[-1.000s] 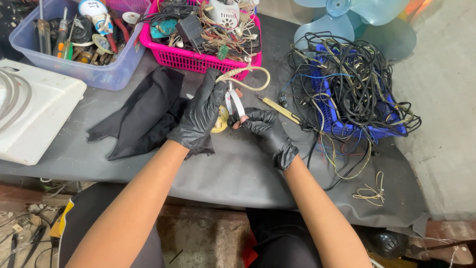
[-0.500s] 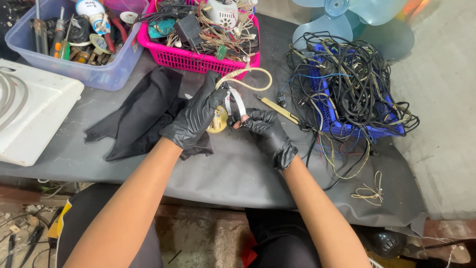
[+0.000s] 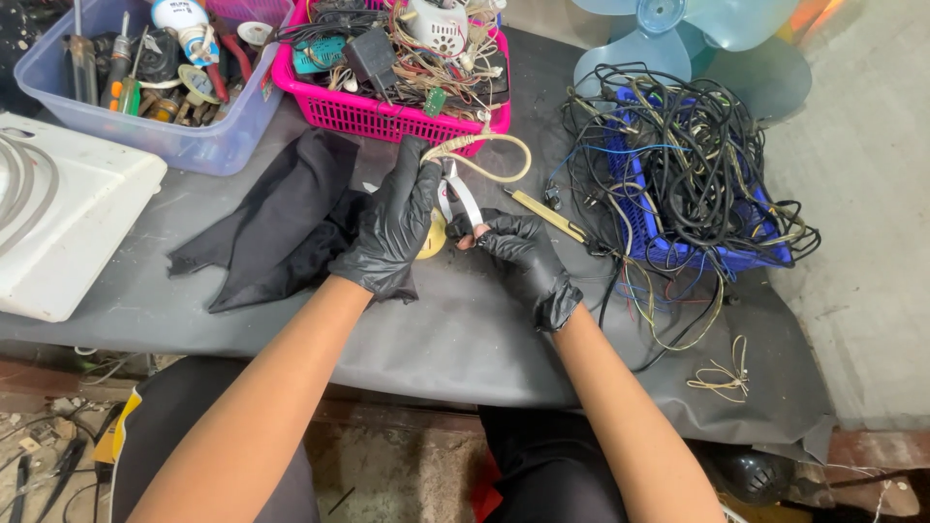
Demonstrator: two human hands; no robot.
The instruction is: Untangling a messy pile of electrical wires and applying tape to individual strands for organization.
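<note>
Grey sheeting is covering the bench where the gloved left hand [image 3: 395, 225] is closing over a small yellowish part [image 3: 433, 235] while the right hand [image 3: 523, 263] is pinching the white strip [image 3: 465, 199] angling up-left from its fingertips, both meeting mid-bench

table [image 3: 465, 339], grey sheet | pink basket [image 3: 387, 116] | clear bin [image 3: 184, 145] | black cloth [image 3: 281, 223] | wire tangle [image 3: 688, 165]

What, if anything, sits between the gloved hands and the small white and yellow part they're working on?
Nothing visible. The left hand and right hand both already touch the small white and yellow part, closed around it above the grey mat. The black cloth lies to the left and the pink basket behind, both clear of the grip.
</note>
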